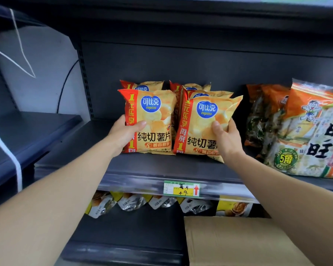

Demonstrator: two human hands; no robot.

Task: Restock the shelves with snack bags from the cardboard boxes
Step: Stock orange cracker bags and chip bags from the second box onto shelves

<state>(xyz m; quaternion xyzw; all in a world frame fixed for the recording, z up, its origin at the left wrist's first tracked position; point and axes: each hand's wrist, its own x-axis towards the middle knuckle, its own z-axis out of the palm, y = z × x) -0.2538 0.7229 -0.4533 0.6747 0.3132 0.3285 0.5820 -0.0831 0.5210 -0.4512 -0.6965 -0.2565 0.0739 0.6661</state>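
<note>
From the head view, my left hand (127, 133) grips the left Copico chip bag (154, 120) at its left edge, thumb across the front and fingers tucked behind. My right hand (228, 140) grips the right Copico chip bag (202, 127) at its right edge, thumb on the front. Both bags stand upright, side by side and touching, on the dark grey metal shelf (161, 167). The right one tilts a little.

A strip of bare shelf lies between the bags and the near lip, and more runs left to the slotted upright (85, 83). On the right a narrow gap separates my right hand from the rice cracker packs (313, 135).

The chip bags are puffy, glossy yellow film with crimped tops and a red band. I count five: my two, one behind the left, and two rear bags (198, 91) behind the right. A paper price tag (181, 189) sits on the clear lip. Below hang four foil pouches (131, 203), and a matte cardboard box (238, 242) stands nearest, at lower right.
</note>
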